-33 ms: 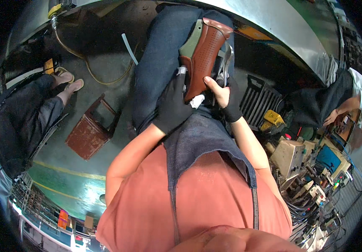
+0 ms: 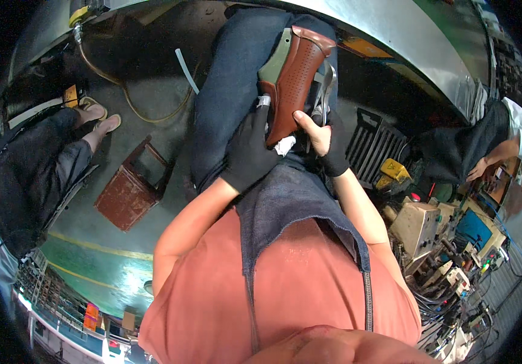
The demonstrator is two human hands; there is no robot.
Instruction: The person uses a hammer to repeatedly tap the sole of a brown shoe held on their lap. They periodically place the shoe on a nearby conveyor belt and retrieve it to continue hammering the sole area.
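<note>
A brown leather shoe upper with rows of small punched holes sits over a green shoe last, lying lengthwise across my lap. My left hand, in a black glove with white tape at a fingertip, is closed on its near left side. On the near right side, my right hand presses its bare thumb onto the leather; its glove is black too. A silver, curved metal tool sticks out past my right fingers, its lower part hidden. Crumpled white material shows between my hands under the upper.
A metal-edged bench runs across the front. To the left stand a brown stool and a hose, with a seated person's legs beyond. Machinery, a black slatted crate and another person's arm are at right.
</note>
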